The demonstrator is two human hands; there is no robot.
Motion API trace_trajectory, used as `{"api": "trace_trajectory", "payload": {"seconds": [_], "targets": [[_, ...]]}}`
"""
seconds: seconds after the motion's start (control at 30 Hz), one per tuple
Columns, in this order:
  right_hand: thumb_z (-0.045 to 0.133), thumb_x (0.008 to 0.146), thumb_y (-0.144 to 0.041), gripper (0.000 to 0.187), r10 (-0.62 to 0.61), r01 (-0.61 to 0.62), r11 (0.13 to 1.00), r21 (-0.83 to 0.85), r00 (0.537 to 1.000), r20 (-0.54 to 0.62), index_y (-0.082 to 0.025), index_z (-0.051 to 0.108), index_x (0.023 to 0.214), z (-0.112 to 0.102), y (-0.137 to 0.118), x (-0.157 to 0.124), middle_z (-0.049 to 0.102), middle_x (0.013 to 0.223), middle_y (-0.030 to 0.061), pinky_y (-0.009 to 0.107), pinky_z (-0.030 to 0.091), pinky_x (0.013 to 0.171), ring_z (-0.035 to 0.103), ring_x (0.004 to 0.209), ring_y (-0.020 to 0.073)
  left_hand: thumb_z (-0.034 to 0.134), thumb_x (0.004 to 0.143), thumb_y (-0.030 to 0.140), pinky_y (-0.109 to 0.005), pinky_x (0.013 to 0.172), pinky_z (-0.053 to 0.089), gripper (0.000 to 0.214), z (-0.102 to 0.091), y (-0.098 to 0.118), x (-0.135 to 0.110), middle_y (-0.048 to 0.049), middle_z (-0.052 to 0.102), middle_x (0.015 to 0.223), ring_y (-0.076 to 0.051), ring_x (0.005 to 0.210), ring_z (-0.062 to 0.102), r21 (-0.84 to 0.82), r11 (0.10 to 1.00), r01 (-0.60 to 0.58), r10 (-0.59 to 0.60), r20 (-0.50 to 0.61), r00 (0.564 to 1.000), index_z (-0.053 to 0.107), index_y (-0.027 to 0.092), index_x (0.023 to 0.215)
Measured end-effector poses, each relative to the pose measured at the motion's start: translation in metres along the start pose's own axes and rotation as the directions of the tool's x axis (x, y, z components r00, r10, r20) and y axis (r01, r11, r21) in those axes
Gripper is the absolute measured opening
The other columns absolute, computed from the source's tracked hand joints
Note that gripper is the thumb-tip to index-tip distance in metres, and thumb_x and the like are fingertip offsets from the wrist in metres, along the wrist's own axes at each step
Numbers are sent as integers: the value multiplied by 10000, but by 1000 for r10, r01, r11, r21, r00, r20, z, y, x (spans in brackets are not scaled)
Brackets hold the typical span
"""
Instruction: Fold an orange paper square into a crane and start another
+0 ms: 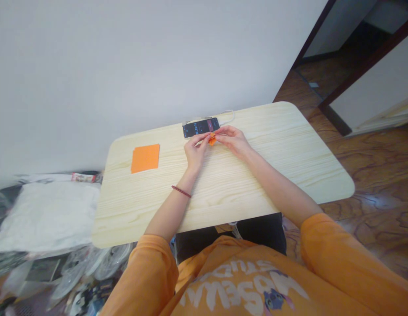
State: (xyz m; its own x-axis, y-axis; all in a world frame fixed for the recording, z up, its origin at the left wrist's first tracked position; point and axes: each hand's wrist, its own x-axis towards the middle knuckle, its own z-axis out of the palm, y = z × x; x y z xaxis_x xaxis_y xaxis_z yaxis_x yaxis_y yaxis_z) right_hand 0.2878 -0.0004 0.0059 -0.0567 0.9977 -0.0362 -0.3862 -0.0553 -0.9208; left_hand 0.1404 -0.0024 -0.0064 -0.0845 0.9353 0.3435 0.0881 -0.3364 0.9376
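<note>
A small folded piece of orange paper (pixel 212 139) is pinched between my two hands above the wooden table. My left hand (pixel 196 152) has its fingertips closed on the paper's left side. From the right, my right hand (pixel 233 139) grips the same paper between thumb and fingers. The exact shape of the folds is too small to make out. Just beyond my fingers lies a phone (pixel 195 128) with a lit, dark screen showing digits. Left of my hands, a stack of square orange paper (pixel 145 158) rests flat on the table.
The pale wood table (pixel 151 206) has rounded corners and meets a white wall (pixel 158 57) at its far side. A white cable (pixel 230 117) runs from the phone. Bags and clutter (pixel 52 215) sit left of the table; a doorway is at the right.
</note>
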Motion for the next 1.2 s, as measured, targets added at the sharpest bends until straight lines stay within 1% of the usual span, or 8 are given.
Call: {"api": "trace_trajectory", "payload": {"seconds": [0.17,0.37,0.5,0.63,0.8,0.97,1.07,1.2], "targets": [[869,456,-268,377,0,0,1000,5,1000,13,-200,620,730,1,0,-1,692,801,-9,368,498,909,656,804,151,669,775,358,-311,793,546,200,0,-4,1,-73,736,943,-172,861,681,8,1000,-16,16,-4,1000,741,198,872],[850,452,-219,371,9,-9,1000,-22,1000,7,-196,612,735,0,-1,-1,697,813,1,374,501,883,659,831,172,666,775,360,-362,858,539,254,2,-8,1,-92,728,1008,-195,895,689,-37,998,57,-58,-18,998,726,179,942],[826,452,-220,344,-2,-2,998,-62,997,-72,-196,600,710,-2,2,2,685,788,-5,370,509,842,649,791,170,674,766,365,-366,897,528,306,4,-6,-1,-101,719,1034,-192,924,686,-74,996,43,-41,30,999,704,173,1002],[796,469,-222,300,-91,59,985,-160,976,-198,-187,580,673,-5,7,5,648,744,-14,356,510,794,630,729,158,718,721,351,-356,865,542,357,4,-4,-3,-103,717,1025,-187,919,685,-67,997,48,-41,109,993,689,172,1029],[781,496,-255,297,-178,108,949,-297,960,-218,-200,580,707,-4,6,3,627,747,-18,355,498,812,623,743,161,725,708,351,-348,806,555,275,3,-10,-2,-102,714,1004,-192,933,665,-7,999,43,-42,113,993,722,174,919],[772,511,-249,288,-190,124,941,-315,963,-191,-198,581,720,-2,4,1,627,752,-9,345,495,814,623,763,164,720,721,354,-333,782,547,186,1,-13,-2,-84,725,947,-200,921,659,134,991,-1,-7,60,998,746,199,820],[771,513,-237,286,-175,112,951,-288,963,-205,-199,581,723,-1,5,1,635,744,-14,334,498,813,627,749,157,692,755,361,-307,738,539,164,1,-6,-6,-61,728,949,-192,886,662,245,968,-55,45,47,998,754,233,836],[765,517,-244,294,-100,41,968,-246,968,-232,-198,580,741,0,7,0,642,698,-18,324,508,740,628,690,154,658,790,363,-288,719,519,156,2,2,-10,-34,733,886,-176,810,661,270,959,-91,77,62,995,755,249,834]]}}
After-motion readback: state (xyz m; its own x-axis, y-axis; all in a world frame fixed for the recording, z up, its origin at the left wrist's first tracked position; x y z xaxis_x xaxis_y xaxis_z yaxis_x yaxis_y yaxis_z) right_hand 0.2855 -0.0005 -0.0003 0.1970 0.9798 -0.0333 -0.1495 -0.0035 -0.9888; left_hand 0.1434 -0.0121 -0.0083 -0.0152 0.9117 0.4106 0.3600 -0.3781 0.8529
